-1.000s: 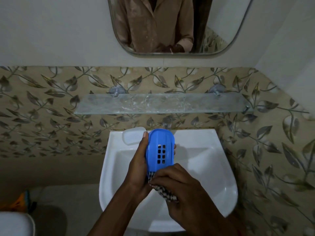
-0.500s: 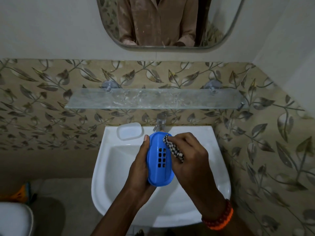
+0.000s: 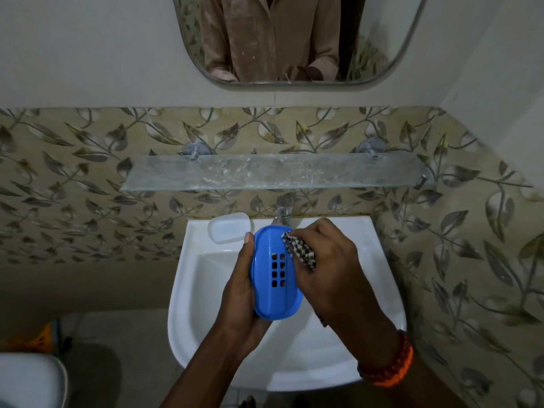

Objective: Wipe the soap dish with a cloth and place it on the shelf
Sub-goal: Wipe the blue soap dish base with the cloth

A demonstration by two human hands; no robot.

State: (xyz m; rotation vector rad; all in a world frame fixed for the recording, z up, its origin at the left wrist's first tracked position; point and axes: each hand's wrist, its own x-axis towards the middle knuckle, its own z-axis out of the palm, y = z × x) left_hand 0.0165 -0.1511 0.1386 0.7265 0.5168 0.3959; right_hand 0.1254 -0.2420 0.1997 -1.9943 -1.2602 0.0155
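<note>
Head view, the only 1. Centre of frame, above the white sink: blue soap dish held lengthwise, slotted underside facing the camera, drain holes showing in 2 columns. Likely turned this way so the base gets wiped and any drips fall into the basin.

Left hand cradles the dish from the left edge, thumb along the rim near the top, fingers curled behind; a steadying grip that leaves the whole face bare for the cloth.

Right hand is bunched around a checked cloth, pressing it onto the dish's upper right edge. Fingers curled tight on the wad; only a small part of the fabric shows. Orange bead bracelet on that wrist, lower right.

Glass shelf runs across mid-frame above the tap, on 2 metal brackets; nothing seen on it. It sits just beyond the dish, a short lift up and forward.

White lid or tray rests on the sink's back left ledge, touching nothing else; its link to the dish cannot be told.

Judgement: wiping underway, placing not yet begun.
</note>
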